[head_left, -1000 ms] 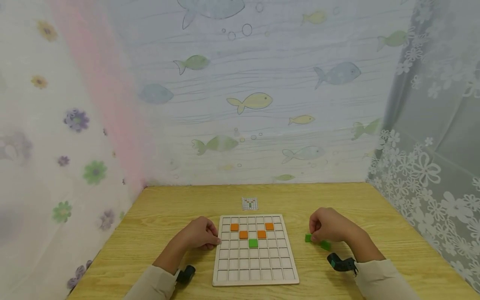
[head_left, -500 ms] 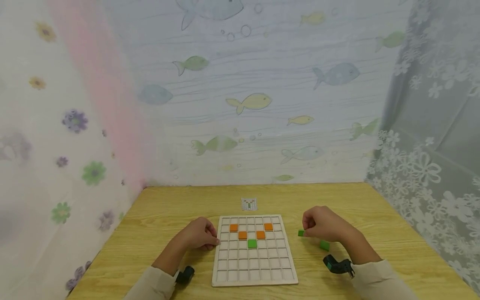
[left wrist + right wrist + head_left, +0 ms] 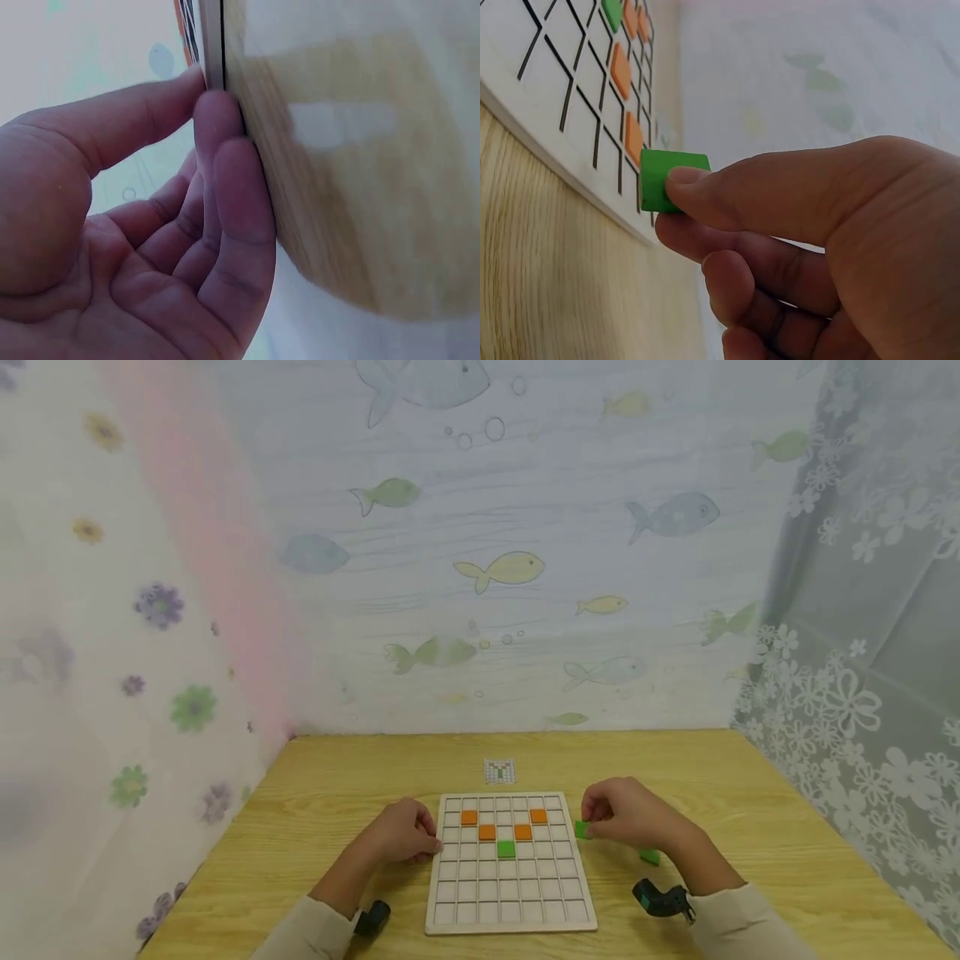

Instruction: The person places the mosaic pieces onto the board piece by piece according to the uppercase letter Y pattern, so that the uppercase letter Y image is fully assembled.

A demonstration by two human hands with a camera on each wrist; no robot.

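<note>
Between thumb and forefinger, my right hand (image 3: 633, 812) pinches a square green tile (image 3: 655, 180), just off the right edge of the board near its upper part. The pale grid board (image 3: 510, 912) lies flat on the table. My left hand (image 3: 405, 832) holds the board's left edge, thumb on the top and fingertips against the side, as the left wrist view shows. Several orange tiles (image 3: 487, 832) form two slanting arms on the grid, meeting above one green tile (image 3: 506, 849) near the middle. Another green tile (image 3: 650, 857) lies on the table, below the right wrist.
A small card (image 3: 499, 771) with a Y-shaped coloured grid pattern lies behind the board. The wooden table (image 3: 360, 768) meets a fish-patterned curtain (image 3: 510, 652) at the back. Flowered curtains hang on both sides.
My right hand has moved left with its green tile, from beside the other loose tile to the board's right edge. The left hand stays on the board.
</note>
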